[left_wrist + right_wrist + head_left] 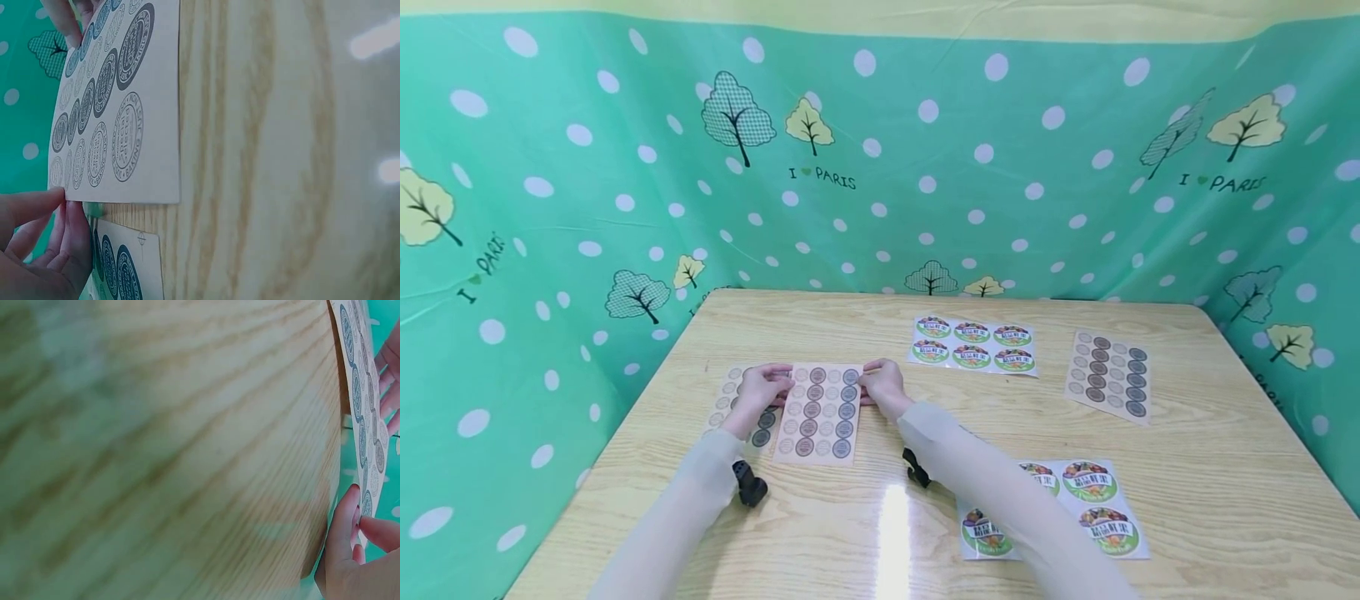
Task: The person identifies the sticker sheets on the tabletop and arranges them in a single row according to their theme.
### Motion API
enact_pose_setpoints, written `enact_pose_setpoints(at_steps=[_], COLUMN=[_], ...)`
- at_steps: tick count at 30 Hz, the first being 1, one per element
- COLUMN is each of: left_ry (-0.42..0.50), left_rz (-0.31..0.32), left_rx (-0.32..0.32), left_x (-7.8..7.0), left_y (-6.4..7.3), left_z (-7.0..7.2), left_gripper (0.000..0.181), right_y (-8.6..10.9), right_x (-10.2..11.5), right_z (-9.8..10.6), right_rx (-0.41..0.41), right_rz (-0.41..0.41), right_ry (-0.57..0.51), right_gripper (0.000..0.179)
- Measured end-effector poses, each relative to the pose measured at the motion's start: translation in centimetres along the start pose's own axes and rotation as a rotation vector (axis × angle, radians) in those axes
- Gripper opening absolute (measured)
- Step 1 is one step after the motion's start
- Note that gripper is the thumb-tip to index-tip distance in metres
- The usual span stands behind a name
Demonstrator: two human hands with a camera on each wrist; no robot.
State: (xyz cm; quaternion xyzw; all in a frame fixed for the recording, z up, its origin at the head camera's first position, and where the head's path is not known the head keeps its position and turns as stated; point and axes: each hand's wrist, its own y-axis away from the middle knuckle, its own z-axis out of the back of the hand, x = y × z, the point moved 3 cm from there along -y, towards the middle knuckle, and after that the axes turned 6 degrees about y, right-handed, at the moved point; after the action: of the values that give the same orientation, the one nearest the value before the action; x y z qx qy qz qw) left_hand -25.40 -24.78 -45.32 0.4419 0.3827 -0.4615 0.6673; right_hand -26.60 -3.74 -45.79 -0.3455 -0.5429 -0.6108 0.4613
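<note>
Between both hands is a brown sticker sheet printed with rows of round labels, some outlined and some dark. My left hand pinches its left edge near the far corner. On the opposite edge, my right hand pinches the sheet between thumb and fingers. In the left wrist view, the thumb of the left hand lies on the printed face of the sheet. A similar sticker sheet lies on the table to the left, partly covered by the left hand and arm.
On the wooden table, a fruit-label sheet lies at the back. Another fruit-label sheet lies at front right, partly under the right sleeve. A further round-label sheet lies at the right. A green patterned cloth hangs behind.
</note>
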Motion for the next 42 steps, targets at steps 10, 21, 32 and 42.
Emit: enact_pose_setpoints(at_steps=[10,21,32,42], left_ry=[-0.042,-0.123,-0.164,-0.16], left_rz=[-0.019,-0.061,-0.074,-0.099], left_rx=[-0.025,-0.022,-0.007,-0.011], left_x=[0.1,-0.7,-0.8,-0.7], left_y=[-0.4,-0.3,-0.8,-0.9], left_z=[-0.3,-0.8,-0.9,-1.1], left_gripper=[0.034,0.032,0.033,0.031], right_y=[0.1,0.3,-0.2,-0.1], right_x=[0.2,0.4,0.2,0.3], right_z=[0.0,0.2,0.1,0.1], right_rx=[-0.015,-0.03,-0.037,-0.053], right_rz=[0.02,0.015,0.036,0.053], right_ry=[0.057,0.121,0.173,0.21], right_gripper=[0.024,0.024,0.029,0.031])
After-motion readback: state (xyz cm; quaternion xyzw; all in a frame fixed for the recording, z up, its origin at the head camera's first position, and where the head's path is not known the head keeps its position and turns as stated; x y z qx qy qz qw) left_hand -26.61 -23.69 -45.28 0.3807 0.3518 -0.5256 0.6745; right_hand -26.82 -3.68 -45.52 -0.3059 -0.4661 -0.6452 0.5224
